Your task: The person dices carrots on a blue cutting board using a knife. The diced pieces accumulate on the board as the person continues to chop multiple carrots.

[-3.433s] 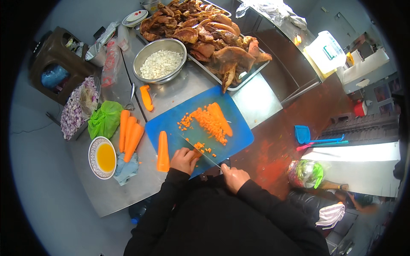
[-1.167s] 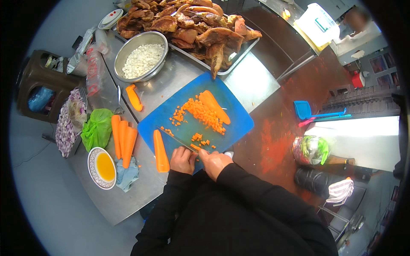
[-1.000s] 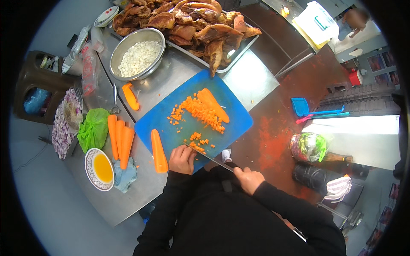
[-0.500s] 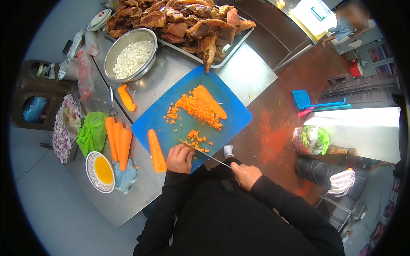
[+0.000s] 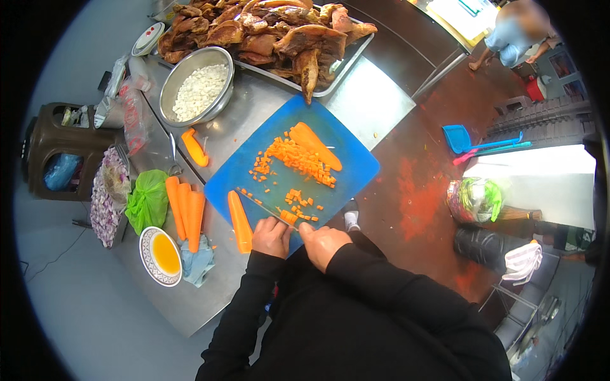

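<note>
A blue cutting board (image 5: 356,168) lies on the metal table. My right hand (image 5: 324,244) grips a knife (image 5: 260,203), its blade slanting across the board's near part toward the far left. Beside it, my left hand (image 5: 272,237) is closed, fingertips curled against a small carrot piece (image 5: 289,217) next to the blade; part of that piece is hidden. Diced carrot (image 5: 295,162) is heaped mid-board along a larger cut carrot (image 5: 316,146), and a smaller scatter of carrot cubes (image 5: 297,199) lies nearer me. Left of my left hand rests a peeled carrot half (image 5: 240,222).
Several peeled carrots (image 5: 186,213), a green plastic bag (image 5: 147,198), a bowl of orange-yellow liquid (image 5: 164,253) and a blue cloth (image 5: 197,260) stand left. Beyond are a steel bowl (image 5: 223,101) of white dice, an orange peeler (image 5: 195,147) and a meat tray (image 5: 356,60). A person (image 5: 511,38) is far right.
My right hand has moved left with the knife, close to my left hand, and the blade reaches farther left across the board. The whole view has shifted slightly.
</note>
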Available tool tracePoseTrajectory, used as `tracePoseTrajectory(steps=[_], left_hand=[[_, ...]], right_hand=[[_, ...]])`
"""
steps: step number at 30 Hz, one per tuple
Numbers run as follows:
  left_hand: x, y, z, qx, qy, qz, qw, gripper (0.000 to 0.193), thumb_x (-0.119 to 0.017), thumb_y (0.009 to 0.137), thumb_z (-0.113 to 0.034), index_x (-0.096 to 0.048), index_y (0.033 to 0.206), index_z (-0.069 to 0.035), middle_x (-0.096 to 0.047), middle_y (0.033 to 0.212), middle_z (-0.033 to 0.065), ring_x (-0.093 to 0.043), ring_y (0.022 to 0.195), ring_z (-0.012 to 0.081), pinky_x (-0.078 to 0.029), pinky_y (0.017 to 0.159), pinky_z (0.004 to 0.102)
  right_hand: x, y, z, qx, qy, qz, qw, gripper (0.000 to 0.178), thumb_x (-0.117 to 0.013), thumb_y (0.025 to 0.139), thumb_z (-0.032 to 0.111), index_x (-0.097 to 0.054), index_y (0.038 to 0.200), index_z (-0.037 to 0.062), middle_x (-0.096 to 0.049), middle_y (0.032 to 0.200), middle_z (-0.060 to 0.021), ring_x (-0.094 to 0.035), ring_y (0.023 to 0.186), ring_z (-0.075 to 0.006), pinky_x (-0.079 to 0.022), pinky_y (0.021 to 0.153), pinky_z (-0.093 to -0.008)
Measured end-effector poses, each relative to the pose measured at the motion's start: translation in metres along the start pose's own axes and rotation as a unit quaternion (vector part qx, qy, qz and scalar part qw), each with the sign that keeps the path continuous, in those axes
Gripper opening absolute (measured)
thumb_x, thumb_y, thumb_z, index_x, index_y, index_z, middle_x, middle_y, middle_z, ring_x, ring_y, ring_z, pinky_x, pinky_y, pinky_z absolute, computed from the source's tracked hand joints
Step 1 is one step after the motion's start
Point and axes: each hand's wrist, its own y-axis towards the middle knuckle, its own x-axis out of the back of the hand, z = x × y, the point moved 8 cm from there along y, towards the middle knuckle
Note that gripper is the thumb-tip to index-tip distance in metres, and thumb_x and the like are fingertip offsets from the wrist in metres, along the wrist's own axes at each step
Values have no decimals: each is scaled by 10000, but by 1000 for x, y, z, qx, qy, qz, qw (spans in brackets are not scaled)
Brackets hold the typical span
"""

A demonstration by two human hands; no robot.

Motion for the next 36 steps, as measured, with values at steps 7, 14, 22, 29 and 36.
tracePoseTrajectory(steps=[7,14,22,29,36], left_hand=[[8,-4,-4,-63,-37,-72,995,162,-798,772,-15,-709,905,-43,-688,940,88,-652,914,319,-539,813,410],[4,-11,-1,-76,-15,-71,994,186,-803,754,0,-706,908,-39,-689,962,87,-653,919,317,-537,800,411],[4,-12,-3,-95,-41,-103,989,216,-790,722,31,-687,903,-27,-683,979,97,-654,932,337,-536,797,417],[3,-20,1,-86,-39,-102,990,209,-782,733,47,-685,908,-16,-677,977,108,-655,930,344,-534,807,423],[-5,-2,-1,-113,-34,-107,987,216,-814,744,30,-691,915,-16,-680,987,113,-658,943,345,-550,828,432]], right_hand=[[6,-83,-65,-114,-117,134,977,190,-586,927,111,-527,1100,59,-650,845,-250,-700,777,-468,-566,646,-533],[-13,-8,-5,7,7,-14,1000,131,-519,988,171,-518,1050,56,-690,879,-284,-703,850,-460,-554,707,-549],[1,-64,-38,-64,-46,61,995,132,-528,970,161,-536,1066,71,-691,861,-266,-710,810,-447,-551,683,-551],[-26,-51,-43,-82,-22,80,993,149,-532,987,170,-540,1100,73,-694,876,-255,-706,797,-452,-556,694,-545],[5,-45,-90,-49,-46,11,998,142,-562,965,169,-495,1053,80,-667,753,-210,-679,731,-452,-533,633,-567]])
